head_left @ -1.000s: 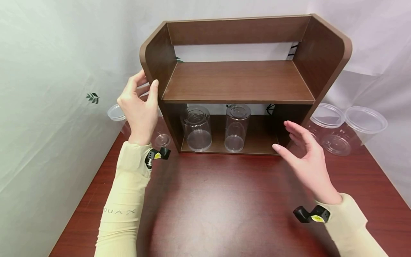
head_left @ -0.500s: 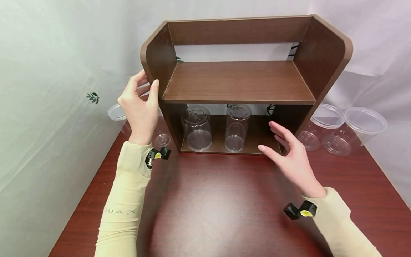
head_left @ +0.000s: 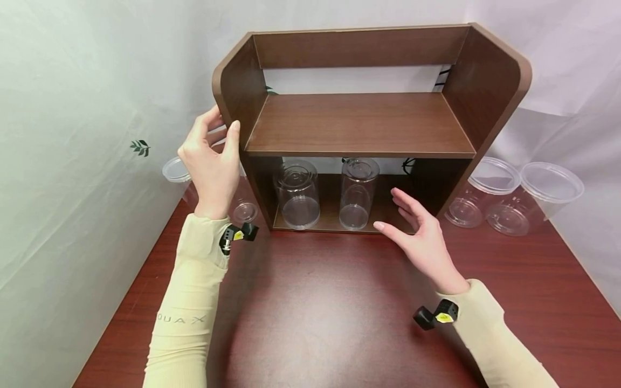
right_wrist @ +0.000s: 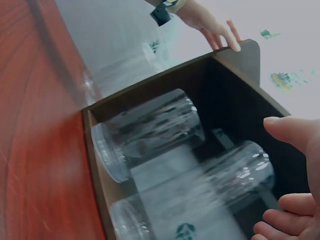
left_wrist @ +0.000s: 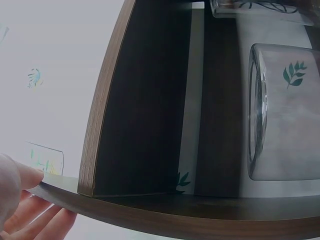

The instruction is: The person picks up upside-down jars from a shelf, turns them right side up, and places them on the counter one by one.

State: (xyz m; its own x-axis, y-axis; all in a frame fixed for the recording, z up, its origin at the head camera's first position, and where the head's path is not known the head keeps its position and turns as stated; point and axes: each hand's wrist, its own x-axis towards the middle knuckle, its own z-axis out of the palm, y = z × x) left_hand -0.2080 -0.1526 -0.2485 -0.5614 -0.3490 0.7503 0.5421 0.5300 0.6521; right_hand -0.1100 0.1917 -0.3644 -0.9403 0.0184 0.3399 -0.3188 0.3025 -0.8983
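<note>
On the table stands a brown two-tier wooden shelf (head_left: 359, 124). My left hand (head_left: 211, 161) grips its left side panel, thumb at the front edge and fingers on the outer side. Two clear plastic jars, a wider one (head_left: 298, 195) and a narrower one (head_left: 358, 195), stand upside down in the lower compartment. My right hand (head_left: 422, 237) is in front of that compartment's right part, thumb and fingers spread, holding nothing. In the right wrist view, the narrower jar (right_wrist: 235, 175) lies nearest the right hand's fingers, apart from them.
Two clear jars (head_left: 495, 175) (head_left: 553, 183) stand upright right of the shelf. More clear jars (head_left: 176, 170) stand left of it, partly hidden by the left hand. The red-brown table (head_left: 315, 302) stretches in front; white cloth (head_left: 97, 108) hangs around.
My right hand has moved left, from beside the shelf's right panel to in front of the lower compartment, nearer the narrower jar. My left hand has stayed on the panel.
</note>
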